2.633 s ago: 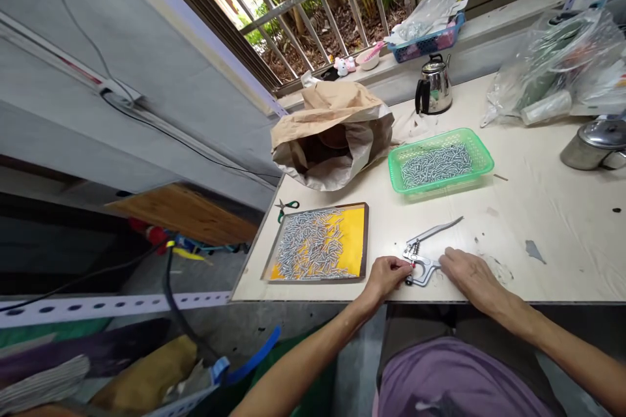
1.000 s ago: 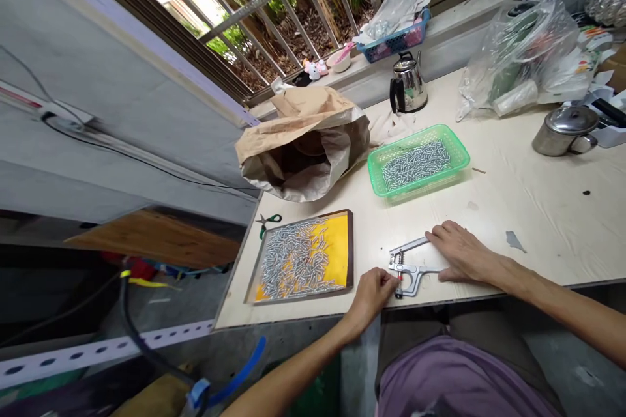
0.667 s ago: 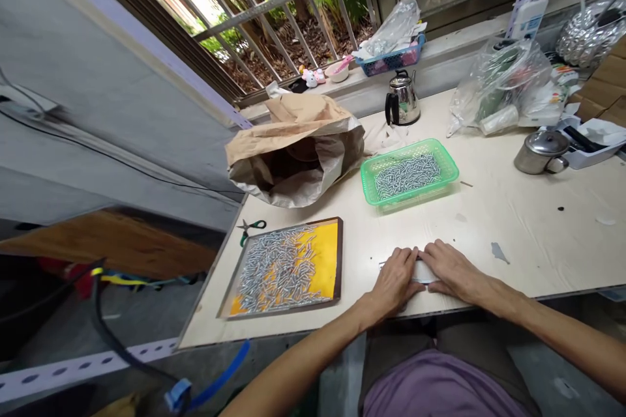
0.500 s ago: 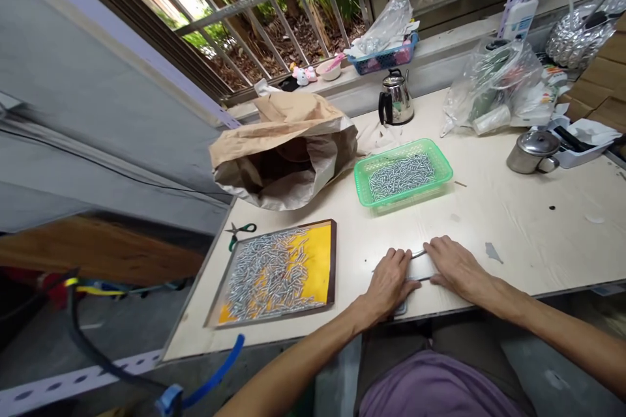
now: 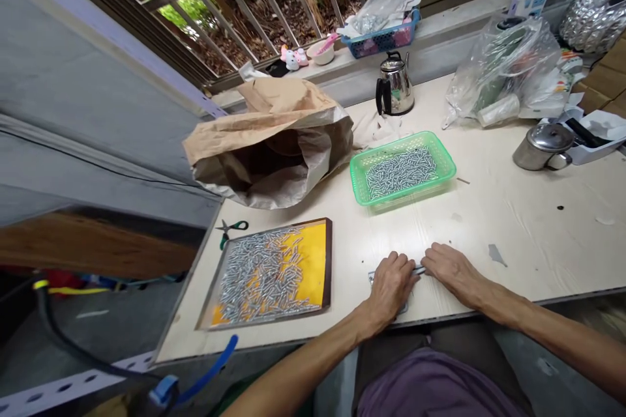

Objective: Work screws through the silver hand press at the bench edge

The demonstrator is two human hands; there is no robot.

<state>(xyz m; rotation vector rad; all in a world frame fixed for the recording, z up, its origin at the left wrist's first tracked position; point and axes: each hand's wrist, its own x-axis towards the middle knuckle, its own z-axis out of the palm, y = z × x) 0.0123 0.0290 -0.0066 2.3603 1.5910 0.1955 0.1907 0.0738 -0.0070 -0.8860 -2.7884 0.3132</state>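
Note:
Near the table's front edge, my left hand [image 5: 392,281] and my right hand [image 5: 450,273] are closed on the two ends of thin metal strips [image 5: 418,270]. Only a short stretch of the strips shows between my fingers, and their exact kind is hard to make out. A flat metal piece with small holes [image 5: 371,277] sticks out to the left from under my left hand. Part of another greyish piece [image 5: 403,307] shows below that hand, mostly covered.
To the left lies a shallow tray [image 5: 328,264] of small metal pins on yellow. Behind my hands stands a green basket [image 5: 362,199] with more pins. Scissors [image 5: 233,227], a paper bag [image 5: 274,124], a kettle [image 5: 396,88], a metal cup [image 5: 540,146] and plastic bags [image 5: 503,78] surround them.
The two strips between my hands, spread apart before, now lie close together. My fingers have closed in on them, and the holed piece left of my left hand shows more. The view has shifted slightly.

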